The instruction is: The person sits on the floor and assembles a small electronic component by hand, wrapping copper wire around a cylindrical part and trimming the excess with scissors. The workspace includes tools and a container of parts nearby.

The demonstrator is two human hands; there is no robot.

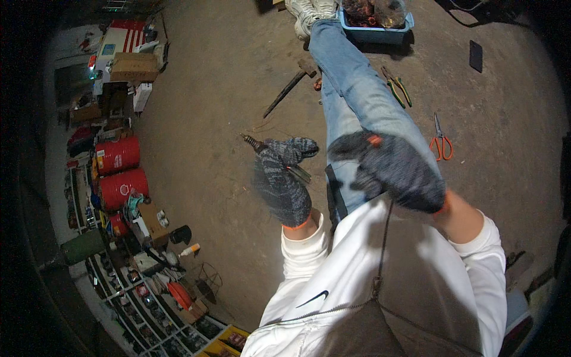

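Both my hands wear dark grey knit gloves with orange cuffs. My left hand (279, 181) is closed around a short dark rod with a ribbed, spring-like end (253, 141) poking out past the fingers. A dark, thin piece (299, 174) also shows on the palm's other side; whether it belongs to the same rod I cannot tell. Over my jeans, my right hand (398, 172) is smeared by motion. Its fingers and thumb look apart, with nothing visible between them. A small orange-red spot marks that glove.
A hammer (291, 86), green-handled pliers (397, 88), orange-handled scissors (440, 140) and a phone (476, 56) lie on the floor around my outstretched legs (351, 77). A blue bin (377, 35) stands by my shoes. Red drums (123, 188) and crowded shelving (134, 291) line the left.
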